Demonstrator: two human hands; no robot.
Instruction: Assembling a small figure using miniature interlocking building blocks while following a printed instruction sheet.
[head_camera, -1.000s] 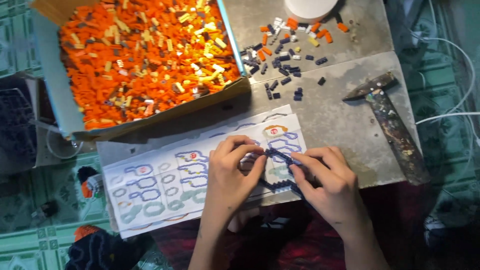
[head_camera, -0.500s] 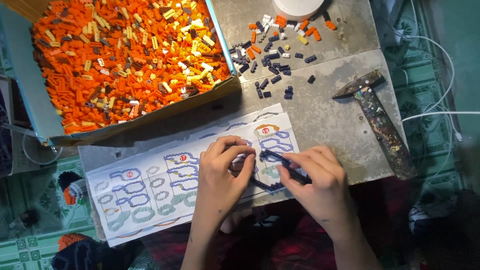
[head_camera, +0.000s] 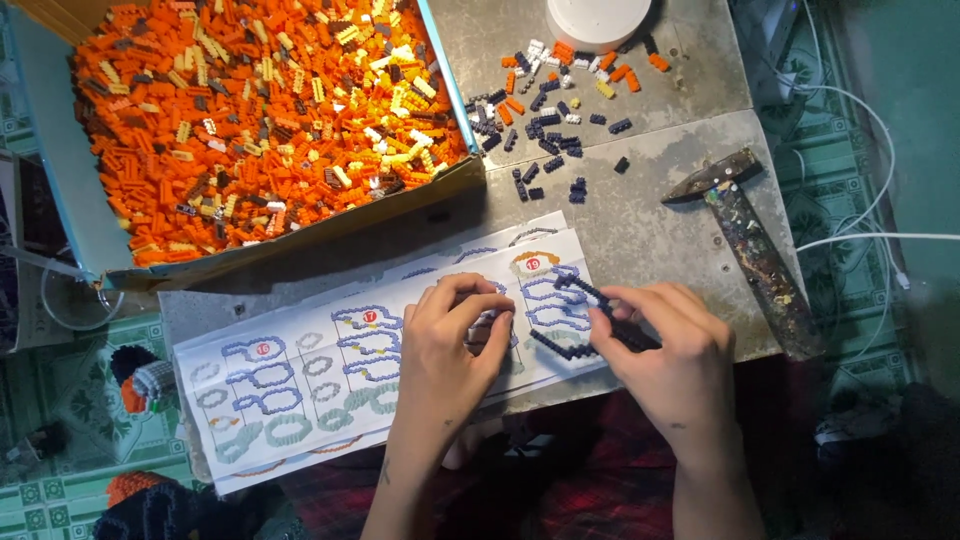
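A: what's the right hand (head_camera: 665, 350) got?

B: pinching a dark brick ring (head_camera: 590, 320) over the instruction sheet (head_camera: 300, 400), probably to match outlines. Left hand (head_camera: 450, 345) steadies its far side, fingertips closed, I think.

You sit at a home hobby spot: a low, bare concrete slab (head_camera: 640, 215) over green patterned floor tiles (head_camera: 60, 430), with a cardboard box (head_camera: 60, 200) of tiny building bricks, a paint-flecked hammer (head_camera: 755, 250) and white cables (head_camera: 870, 225).
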